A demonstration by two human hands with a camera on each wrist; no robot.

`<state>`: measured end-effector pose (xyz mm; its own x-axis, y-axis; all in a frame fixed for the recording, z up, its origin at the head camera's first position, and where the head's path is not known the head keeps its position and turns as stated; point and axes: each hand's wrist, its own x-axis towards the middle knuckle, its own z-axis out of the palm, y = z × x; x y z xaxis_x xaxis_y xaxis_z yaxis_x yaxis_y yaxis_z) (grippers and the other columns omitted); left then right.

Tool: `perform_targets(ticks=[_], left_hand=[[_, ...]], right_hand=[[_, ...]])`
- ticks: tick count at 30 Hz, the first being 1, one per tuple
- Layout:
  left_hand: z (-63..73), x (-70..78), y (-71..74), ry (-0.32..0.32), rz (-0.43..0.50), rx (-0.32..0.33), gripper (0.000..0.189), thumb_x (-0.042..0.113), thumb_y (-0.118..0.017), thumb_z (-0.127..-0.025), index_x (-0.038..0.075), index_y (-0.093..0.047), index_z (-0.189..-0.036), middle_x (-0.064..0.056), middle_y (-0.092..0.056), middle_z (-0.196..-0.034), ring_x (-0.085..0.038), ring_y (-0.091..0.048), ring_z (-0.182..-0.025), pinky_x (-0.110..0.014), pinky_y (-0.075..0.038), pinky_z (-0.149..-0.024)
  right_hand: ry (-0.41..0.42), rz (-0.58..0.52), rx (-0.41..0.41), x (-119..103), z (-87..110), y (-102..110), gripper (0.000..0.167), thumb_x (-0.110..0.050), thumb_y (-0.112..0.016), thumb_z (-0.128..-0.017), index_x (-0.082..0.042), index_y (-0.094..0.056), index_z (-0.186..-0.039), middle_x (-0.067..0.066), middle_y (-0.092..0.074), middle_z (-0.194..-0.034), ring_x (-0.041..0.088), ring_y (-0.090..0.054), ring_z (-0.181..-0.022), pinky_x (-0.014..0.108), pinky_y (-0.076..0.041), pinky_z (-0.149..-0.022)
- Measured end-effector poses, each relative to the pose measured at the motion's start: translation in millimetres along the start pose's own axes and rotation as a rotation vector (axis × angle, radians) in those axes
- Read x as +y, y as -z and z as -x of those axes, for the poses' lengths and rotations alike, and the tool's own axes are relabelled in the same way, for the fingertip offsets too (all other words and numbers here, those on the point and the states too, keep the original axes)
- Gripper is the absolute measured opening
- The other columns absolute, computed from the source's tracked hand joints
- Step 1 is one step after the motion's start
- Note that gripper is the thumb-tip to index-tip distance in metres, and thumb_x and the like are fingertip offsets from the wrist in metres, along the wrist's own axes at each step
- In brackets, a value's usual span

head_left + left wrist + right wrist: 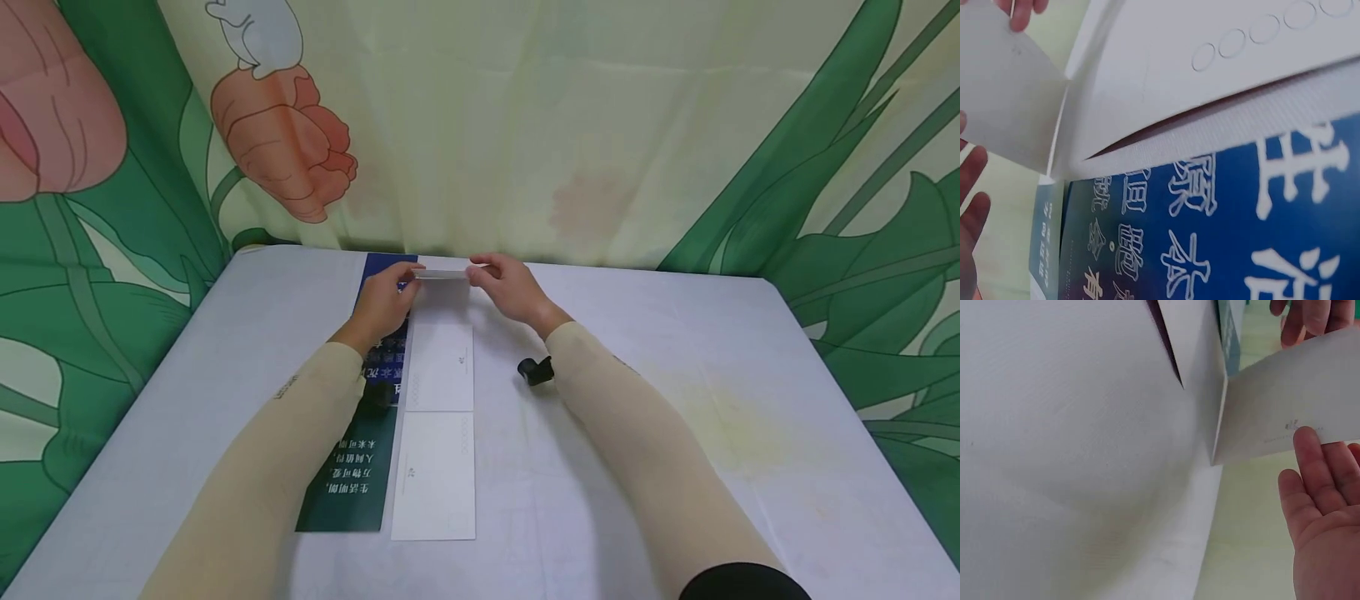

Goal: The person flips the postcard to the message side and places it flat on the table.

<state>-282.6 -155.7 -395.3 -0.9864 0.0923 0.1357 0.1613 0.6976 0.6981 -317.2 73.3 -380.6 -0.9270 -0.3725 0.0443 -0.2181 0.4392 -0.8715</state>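
A white postcard (441, 274) is raised on edge at the far side of the table, seen almost edge-on from the head. My left hand (380, 304) pinches its left end between thumb and fingers. At the other end my right hand (513, 290) grips it; in the right wrist view, fingers (1315, 459) lie at its lower edge near small print. Below it, two white postcards (441, 371) (435, 475) lie end to end in a column. Rows of small circles show on a white postcard (1166, 69) in the left wrist view.
Left of the white column lie a dark blue card (388, 354) and a dark green card (352, 479), both with white characters, partly under my left forearm. A white cloth covers the table (637, 467). Behind its far edge hangs a floral curtain (480, 125).
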Motion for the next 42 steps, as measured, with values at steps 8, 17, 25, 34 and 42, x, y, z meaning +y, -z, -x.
perform_targets(ticks=[8,17,25,34,42], left_hand=[[-1.6,3.6,-0.9,-0.102,0.08,0.159,0.032,0.014,-0.057,-0.103,0.002,-0.055,-0.132,-0.017,-0.068,-0.114,-0.03,-0.063,-0.108,-0.046,-0.05,-0.096],[-4.5,7.6,-1.2,-0.083,0.183,0.202,0.049,0.013,-0.057,-0.102,0.006,-0.036,-0.146,-0.015,-0.069,-0.107,-0.027,-0.062,-0.093,-0.042,-0.052,-0.084],[-3.2,8.8,-1.9,-0.121,0.212,0.249,0.043,0.01,-0.058,-0.102,0.004,-0.041,-0.14,-0.019,-0.069,-0.104,-0.029,-0.061,-0.09,-0.041,-0.051,-0.079],[-4.6,10.2,-1.9,-0.096,0.236,0.238,0.034,0.012,-0.057,-0.103,0.004,-0.049,-0.135,-0.017,-0.064,-0.11,-0.028,-0.06,-0.098,-0.042,-0.053,-0.087],[-2.3,6.9,0.4,-0.024,0.242,0.124,0.039,0.013,-0.06,-0.101,0.008,-0.051,-0.139,-0.014,-0.058,-0.12,-0.027,-0.057,-0.107,-0.04,-0.053,-0.093]], right_hand=[[0.045,-0.077,0.082,-5,0.2,1,0.047,-0.029,-0.061,-0.102,-0.002,-0.053,-0.14,0.014,-0.071,-0.114,0.021,-0.067,-0.107,0.038,-0.047,-0.1],[0.061,-0.05,0.147,-10,2.2,0,0.067,-0.015,-0.069,-0.094,-0.01,-0.037,-0.153,0.009,-0.07,-0.113,0.02,-0.061,-0.106,0.036,-0.048,-0.096],[0.065,-0.154,0.181,-8,3.0,-7,0.063,-0.002,-0.063,-0.094,-0.008,-0.033,-0.148,0.015,-0.061,-0.123,0.025,-0.066,-0.101,0.032,-0.052,-0.083],[0.126,0.028,0.184,-2,6.6,-15,0.04,-0.004,-0.063,-0.095,-0.005,-0.048,-0.132,0.014,-0.06,-0.116,0.025,-0.065,-0.096,0.033,-0.055,-0.081],[0.139,0.004,0.265,-2,5.4,-15,0.033,-0.003,-0.063,-0.094,-0.003,-0.057,-0.126,0.012,-0.064,-0.111,0.024,-0.065,-0.094,0.031,-0.053,-0.081]])
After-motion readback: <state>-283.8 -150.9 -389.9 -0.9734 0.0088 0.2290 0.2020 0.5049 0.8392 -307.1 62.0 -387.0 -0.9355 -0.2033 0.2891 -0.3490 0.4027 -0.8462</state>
